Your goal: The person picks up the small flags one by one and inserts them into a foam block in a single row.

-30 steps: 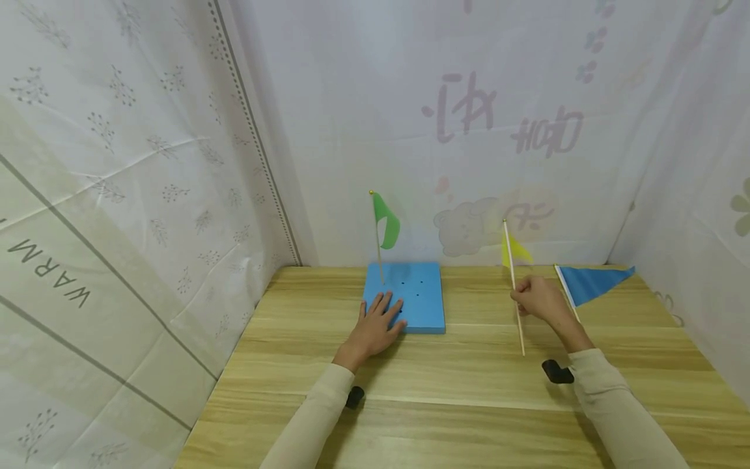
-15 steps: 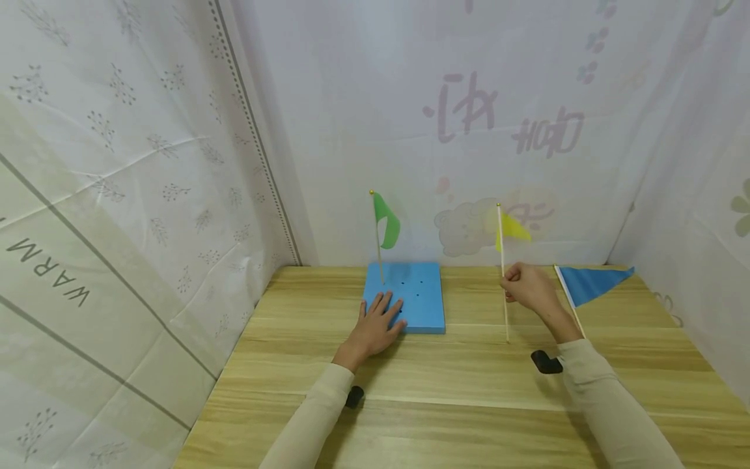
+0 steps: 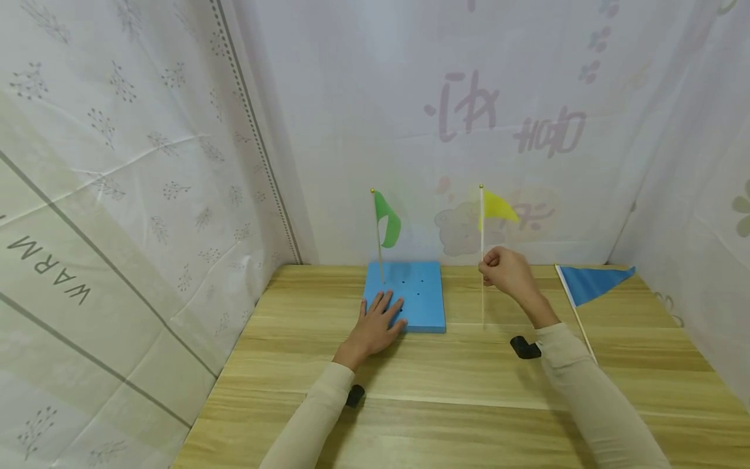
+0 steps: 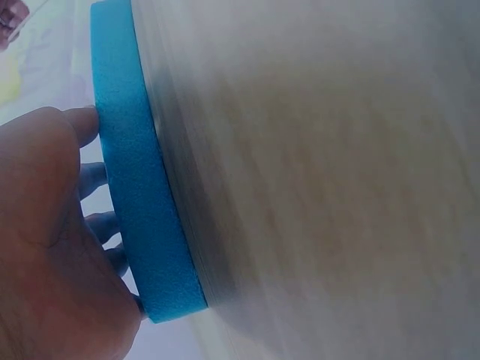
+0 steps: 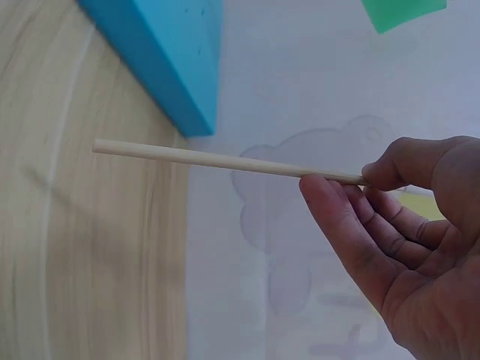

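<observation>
My right hand [image 3: 508, 273] pinches yellow flag [image 3: 497, 206] stick upright, at 3 o'clock off blue foam block [image 3: 410, 293]; bare table [image 3: 469, 391] between. Left hand [image 3: 375, 326] flat on block's near edge.

Matt, probably foam block [image 3: 410, 293]; wooden stick [image 5: 217, 159]

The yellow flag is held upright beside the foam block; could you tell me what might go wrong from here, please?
1. The right hand pinches the yellow flag mid-stick, so its free lower end may sway and miss the small holes.
2. The green flag stands in the foam block; the incoming stick could knock it.
3. The left hand rests only on the block's near corner, so the block could tip or slide.
</observation>
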Available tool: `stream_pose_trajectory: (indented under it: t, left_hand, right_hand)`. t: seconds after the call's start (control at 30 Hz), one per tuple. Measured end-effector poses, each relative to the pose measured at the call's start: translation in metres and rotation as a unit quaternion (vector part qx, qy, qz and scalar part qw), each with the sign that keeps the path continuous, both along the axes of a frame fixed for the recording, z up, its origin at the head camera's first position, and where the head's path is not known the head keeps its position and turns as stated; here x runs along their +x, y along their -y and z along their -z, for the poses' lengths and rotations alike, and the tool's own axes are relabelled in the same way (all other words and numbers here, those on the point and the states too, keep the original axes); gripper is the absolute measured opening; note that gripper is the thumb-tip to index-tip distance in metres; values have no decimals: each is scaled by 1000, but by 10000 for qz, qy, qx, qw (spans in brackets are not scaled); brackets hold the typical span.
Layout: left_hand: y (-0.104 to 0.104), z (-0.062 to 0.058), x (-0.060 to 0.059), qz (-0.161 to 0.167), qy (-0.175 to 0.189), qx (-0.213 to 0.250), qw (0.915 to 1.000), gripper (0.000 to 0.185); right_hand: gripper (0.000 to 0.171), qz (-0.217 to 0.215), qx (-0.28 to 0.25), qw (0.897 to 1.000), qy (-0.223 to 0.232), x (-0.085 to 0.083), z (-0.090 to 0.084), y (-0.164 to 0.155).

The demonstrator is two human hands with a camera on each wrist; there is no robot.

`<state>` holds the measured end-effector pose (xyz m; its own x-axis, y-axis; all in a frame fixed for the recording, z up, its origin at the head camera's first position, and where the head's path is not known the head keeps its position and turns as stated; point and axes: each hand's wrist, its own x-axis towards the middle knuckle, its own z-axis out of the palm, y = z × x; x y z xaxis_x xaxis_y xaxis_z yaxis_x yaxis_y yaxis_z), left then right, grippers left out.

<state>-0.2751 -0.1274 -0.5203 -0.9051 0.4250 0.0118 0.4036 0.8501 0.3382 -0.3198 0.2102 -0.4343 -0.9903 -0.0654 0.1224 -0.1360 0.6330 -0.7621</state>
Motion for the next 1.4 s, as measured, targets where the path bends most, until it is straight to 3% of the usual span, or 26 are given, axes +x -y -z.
stream_pose_trajectory:
  t: [0.57, 1.4]
  left_hand:
    - [1, 2, 1, -7, 48, -11, 10000, 62]
    - [-1, -2, 0, -52, 14, -117, 9999, 62]
  right_hand:
    - [20, -112, -338, 9994, -54, -20, -17, 46]
    - [14, -274, -339, 9963, -735, -43, -22, 111]
